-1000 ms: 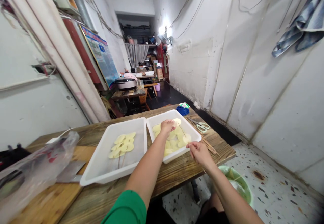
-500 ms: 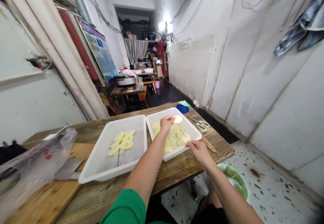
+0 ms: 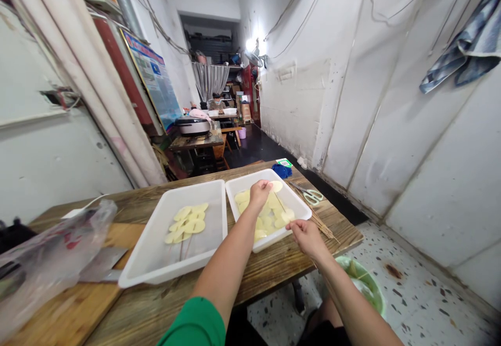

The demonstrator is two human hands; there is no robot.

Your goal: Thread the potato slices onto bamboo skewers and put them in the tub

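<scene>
My left hand [image 3: 260, 194] pinches the edge of a thin, pale yellow potato slice [image 3: 277, 186] above the right white tray [image 3: 230, 193]. A thin bamboo skewer [image 3: 279, 201] runs from that slice down to a second slice [image 3: 288, 215]. My right hand [image 3: 307, 235] is closed at the skewer's lower end, its fingertips by the second slice; the grip point itself is partly hidden. Below, many loose slices [image 3: 266, 222] lie in the right tray. Several skewered slices [image 3: 194, 226] rest in the left white tray [image 3: 135, 262], their sticks pointing towards me.
Loose bamboo skewers [image 3: 321, 221], scissors [image 3: 312, 197] and a blue cloth [image 3: 282, 170] lie right of the trays. To the left are a cutting board [image 3: 94, 304], a cleaver [image 3: 102, 265] and a plastic bag [image 3: 70, 252]. A green bin [image 3: 376, 291] stands on the floor. A person [image 3: 216, 103] sits far back.
Both hands keep nearly the same place, with the slices and skewer still between them. The view has shifted slightly.
</scene>
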